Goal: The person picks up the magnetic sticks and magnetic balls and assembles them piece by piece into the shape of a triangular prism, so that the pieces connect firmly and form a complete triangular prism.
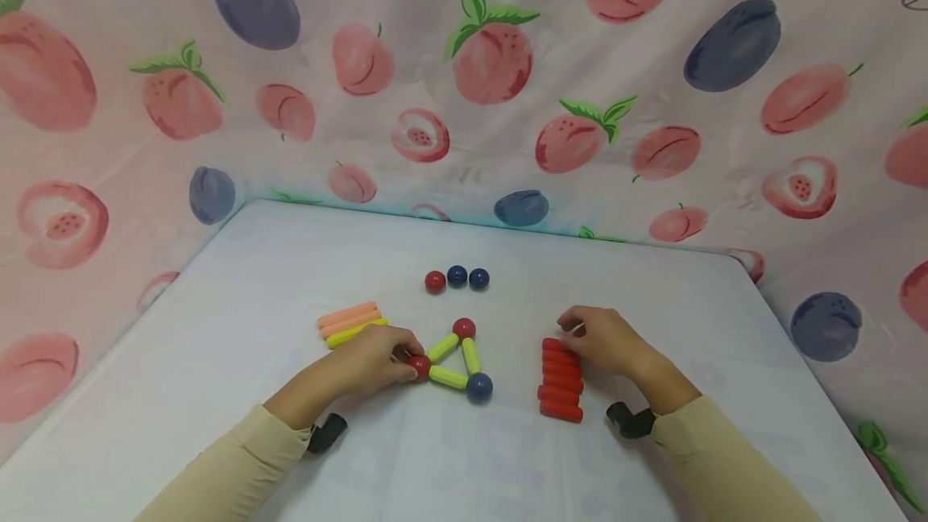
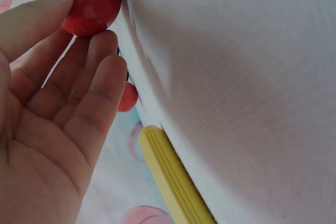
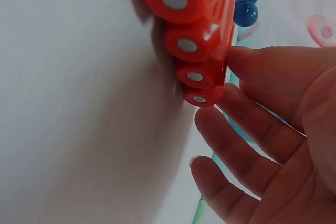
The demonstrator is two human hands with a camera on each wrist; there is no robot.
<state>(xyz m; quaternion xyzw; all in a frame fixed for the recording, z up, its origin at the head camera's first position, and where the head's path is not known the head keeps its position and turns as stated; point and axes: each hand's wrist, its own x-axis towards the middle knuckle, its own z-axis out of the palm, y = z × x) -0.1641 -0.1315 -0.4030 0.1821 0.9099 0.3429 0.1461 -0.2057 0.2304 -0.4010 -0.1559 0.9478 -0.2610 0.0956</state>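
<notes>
My left hand pinches a red ball between thumb and fingertips. That ball is the left corner of a flat triangle made of yellow-green rods, a second red ball and a blue ball. On the right, a row of several red rods lies side by side, with grey discs in their ends. My right hand is at the far end of this row. Its thumb seems to touch the farthest rod, while the fingers are loosely bent beside it, not closed round it.
Behind the triangle sit a loose red ball and two blue balls. Orange rods and a yellow rod lie beyond my left hand. The white table meets a fruit-patterned cloth at the back.
</notes>
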